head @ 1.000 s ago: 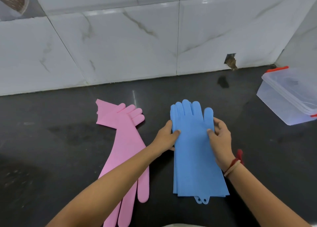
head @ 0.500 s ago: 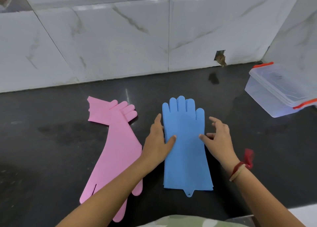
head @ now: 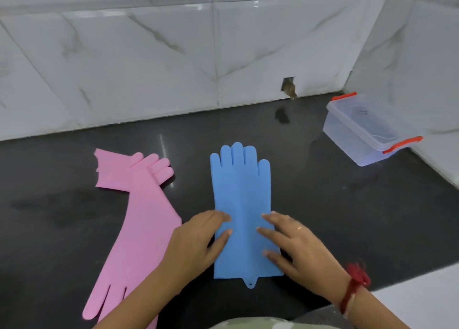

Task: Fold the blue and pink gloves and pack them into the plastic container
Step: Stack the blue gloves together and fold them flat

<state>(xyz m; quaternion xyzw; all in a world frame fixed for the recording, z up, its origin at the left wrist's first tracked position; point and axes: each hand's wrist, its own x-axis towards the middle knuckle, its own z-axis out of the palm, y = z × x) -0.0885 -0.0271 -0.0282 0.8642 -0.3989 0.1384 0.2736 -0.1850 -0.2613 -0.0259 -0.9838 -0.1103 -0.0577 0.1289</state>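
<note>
The blue gloves (head: 242, 197) lie stacked flat on the black counter (head: 323, 204), fingers pointing toward the wall, a small hanging tab at the near cuff. My left hand (head: 198, 241) rests flat on their left edge near the cuff, fingers apart. My right hand (head: 295, 244) lies flat on the right edge, fingers spread. Two pink gloves (head: 141, 219) lie overlapping to the left, one pointing toward me, one toward the wall. The clear plastic container (head: 367, 130) with orange clips, lid on, stands at the far right corner.
White marble tile walls (head: 173, 63) rise behind and to the right of the counter. A small hole (head: 288, 86) shows in the back wall. The counter's near edge meets a pale surface (head: 422, 301) at bottom right.
Both hands have slid down the blue gloves from the finger end toward the cuff and now lie flat. The view has shifted, bringing the container further into the frame.
</note>
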